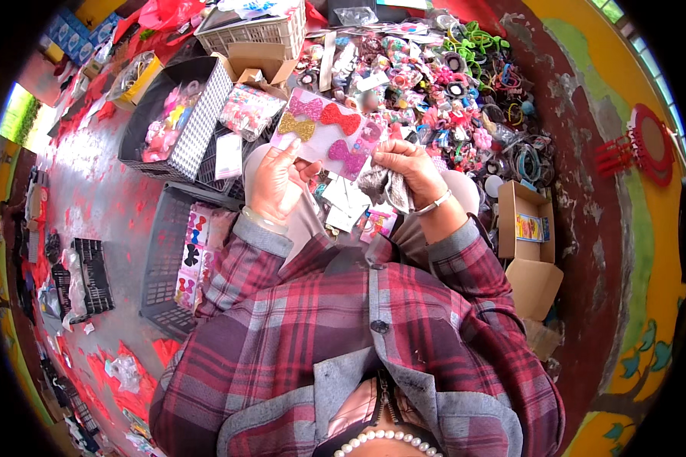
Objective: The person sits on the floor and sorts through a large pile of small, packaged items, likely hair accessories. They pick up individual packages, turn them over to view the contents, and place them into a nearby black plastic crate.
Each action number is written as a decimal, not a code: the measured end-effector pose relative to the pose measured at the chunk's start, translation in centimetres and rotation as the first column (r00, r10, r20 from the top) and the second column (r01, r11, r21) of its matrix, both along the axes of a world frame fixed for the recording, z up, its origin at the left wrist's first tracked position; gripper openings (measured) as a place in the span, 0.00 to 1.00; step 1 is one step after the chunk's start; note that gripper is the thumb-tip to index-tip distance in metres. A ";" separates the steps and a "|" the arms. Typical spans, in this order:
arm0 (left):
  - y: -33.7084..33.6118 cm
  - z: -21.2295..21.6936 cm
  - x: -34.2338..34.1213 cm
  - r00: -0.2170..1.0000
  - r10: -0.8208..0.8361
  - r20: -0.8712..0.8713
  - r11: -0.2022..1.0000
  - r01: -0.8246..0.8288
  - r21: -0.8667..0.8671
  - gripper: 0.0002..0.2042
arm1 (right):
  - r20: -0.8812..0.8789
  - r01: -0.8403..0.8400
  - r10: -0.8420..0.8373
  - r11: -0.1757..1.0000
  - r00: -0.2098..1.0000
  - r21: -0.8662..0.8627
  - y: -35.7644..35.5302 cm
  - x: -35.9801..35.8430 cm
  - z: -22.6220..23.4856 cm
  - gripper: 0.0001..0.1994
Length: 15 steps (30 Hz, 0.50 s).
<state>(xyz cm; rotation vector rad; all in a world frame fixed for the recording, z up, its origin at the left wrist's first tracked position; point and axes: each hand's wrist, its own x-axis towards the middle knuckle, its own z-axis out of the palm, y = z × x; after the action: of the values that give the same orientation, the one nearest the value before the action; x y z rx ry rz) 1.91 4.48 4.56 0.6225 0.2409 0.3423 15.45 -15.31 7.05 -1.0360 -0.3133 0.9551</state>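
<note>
A pale pink card (317, 147) with glittery hair bows in pink, red, gold and magenta is tilted up in front of me. My left hand (280, 186) pinches its lower left edge between thumb and fingers. At the card's right edge is my right hand (411, 169), closed on a crumpled grey cloth (387, 187). Its fingertips are close to the card; whether they also grip it I cannot tell. Beneath my hands lie white paper tags (344, 204) and a small pink card (378, 222).
A large heap of hair accessories (442, 95) spreads ahead. To my left stand a grey plastic crate (154, 266) holding more bow cards (193, 255) and a checked bin (200, 126) of bagged items. An open cardboard box (514, 240) sits at right, near the wall.
</note>
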 end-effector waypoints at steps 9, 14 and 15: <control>1.4 -0.5 -1.1 0.980 0.197 -0.011 0.980 -0.197 0.000 0.07 | -0.265 0.277 -0.306 0.950 0.914 -0.141 -1.1 1.1 -0.2 0.10; 1.9 -1.2 -0.7 0.982 0.189 -0.030 0.982 -0.189 0.004 0.07 | -0.458 0.539 -0.464 0.842 0.759 0.040 -4.6 5.4 -1.7 0.12; 2.0 -1.2 -0.6 0.983 0.182 -0.032 0.983 -0.182 0.009 0.07 | -0.445 0.527 -0.429 0.842 0.786 0.119 -5.2 6.5 -2.0 0.12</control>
<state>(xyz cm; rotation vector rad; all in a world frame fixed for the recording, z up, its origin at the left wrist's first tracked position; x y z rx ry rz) 1.26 6.52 3.33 0.6139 0.3289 0.5092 21.91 -20.54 5.01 -0.6247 0.1831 0.6177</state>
